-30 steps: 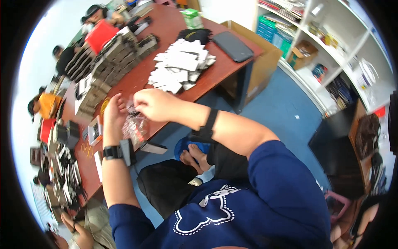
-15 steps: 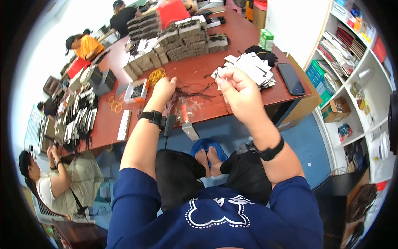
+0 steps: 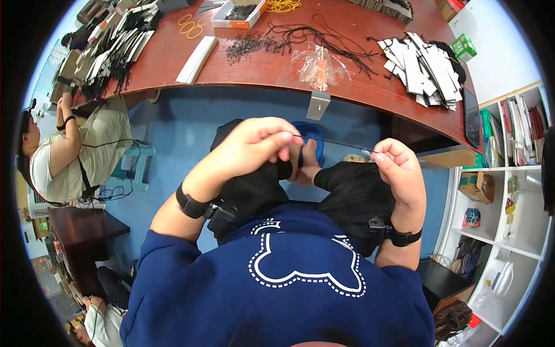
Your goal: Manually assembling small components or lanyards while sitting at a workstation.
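A thin black cord (image 3: 338, 143) is drawn nearly straight between my two hands, in front of my lap and below the table edge. My left hand (image 3: 260, 144) pinches its left end between thumb and fingers. At the other end, my right hand (image 3: 400, 170) grips the cord with curled fingers, and a tiny pale piece shows by the fingertips. Beyond them on the table lie loose black cords (image 3: 324, 41), a scatter of small black pieces (image 3: 250, 46) and clear plastic bags (image 3: 315, 66). A heap of white card strips (image 3: 425, 72) rests at the right.
The red-brown table (image 3: 370, 87) spans the far side, with a box of black bits (image 3: 240, 13), yellow rubber bands (image 3: 191, 26), a white strip stack (image 3: 196, 59) and a phone (image 3: 472, 115). Shelves (image 3: 503, 196) stand right. A person (image 3: 75, 144) sits at the left.
Both hands have come back from over the table to above my lap. The cord now stretches visibly between them. My view has tipped downward, so less of the table's far part shows.
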The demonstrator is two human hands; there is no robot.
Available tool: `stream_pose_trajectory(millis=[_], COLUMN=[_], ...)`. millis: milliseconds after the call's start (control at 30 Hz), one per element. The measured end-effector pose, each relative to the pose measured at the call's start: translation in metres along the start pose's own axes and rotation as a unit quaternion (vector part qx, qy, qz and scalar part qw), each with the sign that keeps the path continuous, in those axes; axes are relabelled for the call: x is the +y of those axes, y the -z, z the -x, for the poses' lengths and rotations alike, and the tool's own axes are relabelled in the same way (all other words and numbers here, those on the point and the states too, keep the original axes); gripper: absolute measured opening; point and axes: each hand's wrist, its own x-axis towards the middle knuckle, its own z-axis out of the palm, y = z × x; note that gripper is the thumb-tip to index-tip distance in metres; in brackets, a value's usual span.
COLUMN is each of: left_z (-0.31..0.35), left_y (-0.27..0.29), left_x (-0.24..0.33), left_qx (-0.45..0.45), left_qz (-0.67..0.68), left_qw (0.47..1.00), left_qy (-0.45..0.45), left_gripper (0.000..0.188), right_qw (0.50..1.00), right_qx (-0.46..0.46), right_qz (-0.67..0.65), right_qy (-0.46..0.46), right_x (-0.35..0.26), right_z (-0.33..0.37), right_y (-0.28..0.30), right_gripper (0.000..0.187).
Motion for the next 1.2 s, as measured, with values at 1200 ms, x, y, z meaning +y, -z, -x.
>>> stream_pose_trajectory(millis=[1200], left_z=[-0.001], left_y=[-0.023], left_x=[-0.043], left_qx=[0.104], left_qz=[0.042], left_qw=[0.991], left_qy=[-0.071], left_gripper=[0.022], right_qw=[0.977], right_qx=[-0.105], right_qz=[-0.186], right_qy=[-0.001], right_x=[0.055], right_z=[-0.037], right_y=[-0.065], right_gripper=[0.021])
